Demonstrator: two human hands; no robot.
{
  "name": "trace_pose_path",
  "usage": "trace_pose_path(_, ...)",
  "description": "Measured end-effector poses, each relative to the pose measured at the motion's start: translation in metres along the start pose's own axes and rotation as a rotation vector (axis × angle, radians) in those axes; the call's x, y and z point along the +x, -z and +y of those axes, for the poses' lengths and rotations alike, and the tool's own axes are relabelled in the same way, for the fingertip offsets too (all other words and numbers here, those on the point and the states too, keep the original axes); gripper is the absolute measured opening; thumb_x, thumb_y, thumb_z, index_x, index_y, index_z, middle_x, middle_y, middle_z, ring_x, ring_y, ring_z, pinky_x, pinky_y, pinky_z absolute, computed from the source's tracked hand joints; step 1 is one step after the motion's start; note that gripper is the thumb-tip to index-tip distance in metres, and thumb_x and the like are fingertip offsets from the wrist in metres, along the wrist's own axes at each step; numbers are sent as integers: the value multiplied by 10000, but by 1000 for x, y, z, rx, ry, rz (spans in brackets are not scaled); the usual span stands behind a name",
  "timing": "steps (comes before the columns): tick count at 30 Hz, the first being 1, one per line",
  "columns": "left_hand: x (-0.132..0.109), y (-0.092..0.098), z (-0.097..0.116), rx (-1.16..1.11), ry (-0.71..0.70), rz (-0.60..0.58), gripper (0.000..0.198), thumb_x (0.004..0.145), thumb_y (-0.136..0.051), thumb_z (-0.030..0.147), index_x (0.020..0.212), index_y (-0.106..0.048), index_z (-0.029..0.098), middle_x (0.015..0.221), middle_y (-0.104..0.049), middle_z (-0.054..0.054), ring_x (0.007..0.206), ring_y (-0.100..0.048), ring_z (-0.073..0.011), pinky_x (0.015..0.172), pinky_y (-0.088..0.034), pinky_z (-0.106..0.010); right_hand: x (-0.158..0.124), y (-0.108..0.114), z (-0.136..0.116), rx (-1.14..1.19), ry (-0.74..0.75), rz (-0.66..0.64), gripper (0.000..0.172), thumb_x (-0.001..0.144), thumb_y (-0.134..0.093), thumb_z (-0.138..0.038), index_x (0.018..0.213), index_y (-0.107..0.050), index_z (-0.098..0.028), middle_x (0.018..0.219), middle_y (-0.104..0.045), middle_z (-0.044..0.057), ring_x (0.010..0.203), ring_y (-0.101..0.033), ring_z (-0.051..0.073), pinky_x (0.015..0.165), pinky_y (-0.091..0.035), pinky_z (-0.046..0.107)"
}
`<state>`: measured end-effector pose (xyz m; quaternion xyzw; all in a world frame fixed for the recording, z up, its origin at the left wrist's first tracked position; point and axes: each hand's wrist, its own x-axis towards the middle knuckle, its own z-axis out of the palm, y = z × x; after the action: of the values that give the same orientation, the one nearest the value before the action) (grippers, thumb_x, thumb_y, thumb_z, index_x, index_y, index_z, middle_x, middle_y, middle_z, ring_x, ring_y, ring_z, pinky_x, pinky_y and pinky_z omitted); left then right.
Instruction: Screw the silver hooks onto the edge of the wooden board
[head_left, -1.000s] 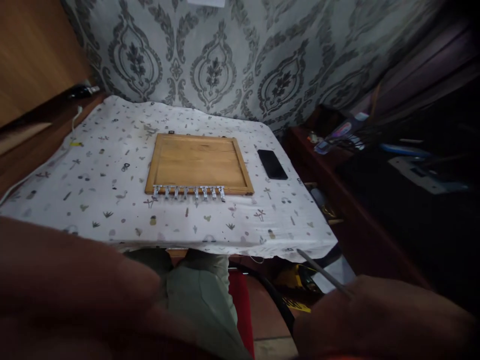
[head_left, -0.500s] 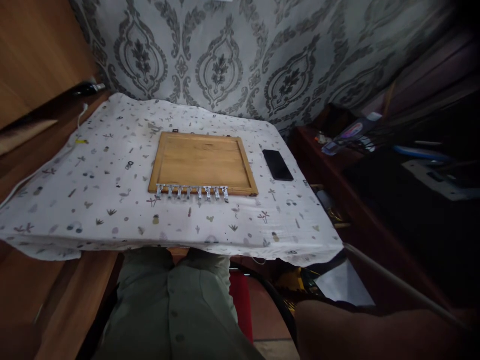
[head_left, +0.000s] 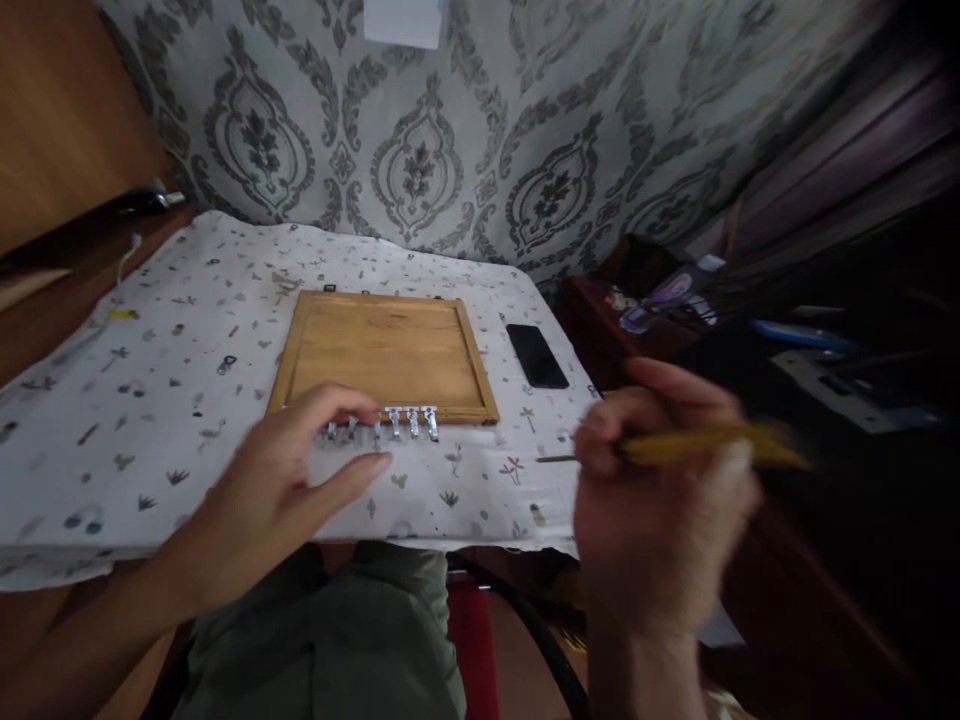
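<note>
Since the earlier frame, our left hand (head_left: 289,480) has come in over the front of the cloth-covered desk (head_left: 150,430), and our right hand (head_left: 660,500) has risen to the desk's front right corner, bringing the yellow screwdriver (head_left: 690,442) handle into sight. Board (head_left: 382,345) and phone (head_left: 538,356) keep their places on the desk.

We have the left hand open, thumb and fingers curved with a gap between them, at the board's near edge around the metal pieces (head_left: 395,425); we can't tell if it touches one. Our right hand is closed on the screwdriver, slightly blurred, shaft pointing left.

We see the board flat, mid-desk, raised border round it, small dark fittings (head_left: 329,288) at its far edge. Metal pieces sit in a row along its near edge, a few partly hidden by our left hand. Phone lies dark side up, right of the board, near the desk's right edge. We spot a yellow tag (head_left: 124,314) by the desk's left edge, and a bottle (head_left: 671,290) beyond the right edge, on a dark red surface (head_left: 596,300).
</note>
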<state>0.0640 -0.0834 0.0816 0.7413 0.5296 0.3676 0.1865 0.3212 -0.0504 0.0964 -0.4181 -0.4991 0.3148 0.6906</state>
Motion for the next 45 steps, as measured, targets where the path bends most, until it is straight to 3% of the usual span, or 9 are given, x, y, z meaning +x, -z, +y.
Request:
trace_pose_path(3,44,-41,-18,227,-163,-155,369,943,-680,445,1196,-615,184,1134,-662,-93,1086,-613,-298,954,-533,-486,14,-11,24,94,-129,30,427,874,-634,-660,996,-645,-251,728,-537,-28,613,-448,118,524,-365,235)
trace_pose_path(6,66,-72,-34,391,-209,-235,465,866,-770,482,1137,-630,131,1091,-651,-114,1069,-575,-320,988,-484,-526,19,-14,51,122,-137,-1,304,931,-634,-573,961,-634,-270,793,-559,-26,684,-507,117,610,-426,245)
trace_pose_path(11,81,-95,-43,392,-235,-264,441,912,-679,578,1045,-653,158,1027,-634,-88,1060,-547,-302,1061,-413,-554,26,-9,79,-101,16,-114,325,1021,-512,-513,938,-685,-250,981,-638,29,893,-599,167,863,-506,350)
trace_pose_path(15,83,-107,-46,434,-239,-291,459,883,-710,591,1028,-665,158,1020,-634,-84,1090,-549,-307,1154,-318,-610,28,-4,83,-351,132,-146,362,1041,-448,-503,1089,-717,-266,962,-643,50,935,-621,210,856,-526,396)
trace_pose_path(24,86,-109,-49,449,-251,-299,421,878,-738,548,1016,-676,155,1012,-633,-87,1053,-541,-305,1054,-421,-552,31,-4,85,-413,342,-136,186,996,-611,-425,970,-685,-257,872,-676,19,810,-637,192,718,-524,341)
trace_pose_path(45,82,-112,-52,387,-208,-300,327,978,-615,463,1092,-693,166,1068,-667,-107,1073,-555,-317,988,-414,-537,32,-14,103,-448,276,-277,102,1010,-579,-311,1003,-665,-257,905,-666,2,816,-627,157,677,-500,298)
